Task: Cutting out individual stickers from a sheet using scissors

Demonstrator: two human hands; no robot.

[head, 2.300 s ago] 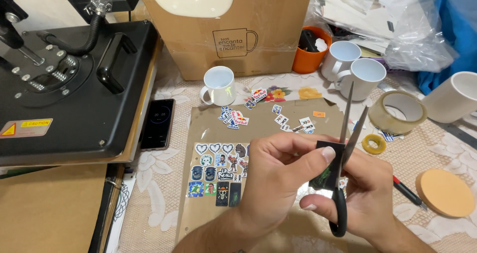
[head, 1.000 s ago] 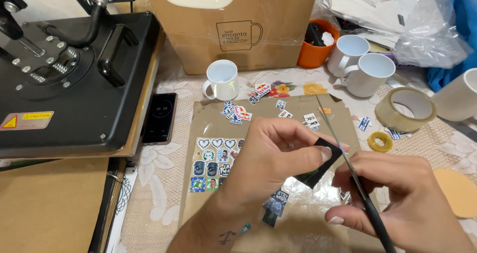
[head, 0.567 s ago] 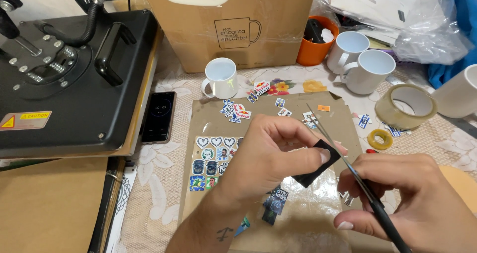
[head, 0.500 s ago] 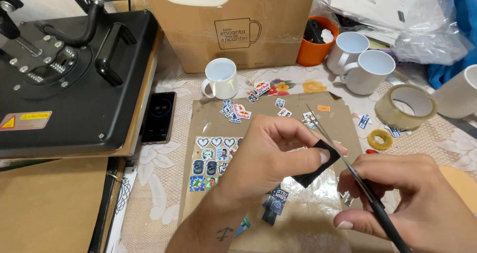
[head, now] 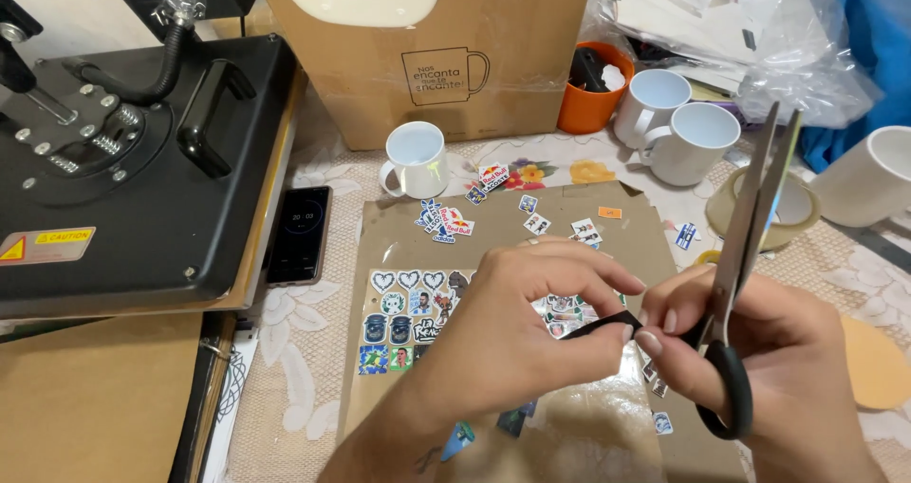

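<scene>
Big black heat press (head: pixel 123 160) sits well off to the far left of the grip, cardboard box (head: pixel 446 56) up beyond it, and under both hands lies the brown paper sheet (head: pixel 399 246) on the counter (head: pixel 304 350), dotted with small stickers (head: pixel 408 312). Now the hands: the left hand (head: pixel 512 336) comes in from the lower left, its grip pressed together, thumb and fingers pinching the left end of a small black strip (head: pixel 607 324). That strip runs roughly sideways, left to right, tilted a little upward toward the right, and its free end lies right at the fingertips of the right hand (head: pixel 759 350), which appear to touch it. The right hand is the nearer one to that free end, but its grip is closed around the black handle of the scissors (head: pixel 750 246). The blades stand almost upright, tips pointing up and away, looking nearly shut, and they rise just right of the strip, so the strip lies crosswise to them rather than between them. White mugs (head: pixel 683 137) wait beyond the scissor tips.
</scene>
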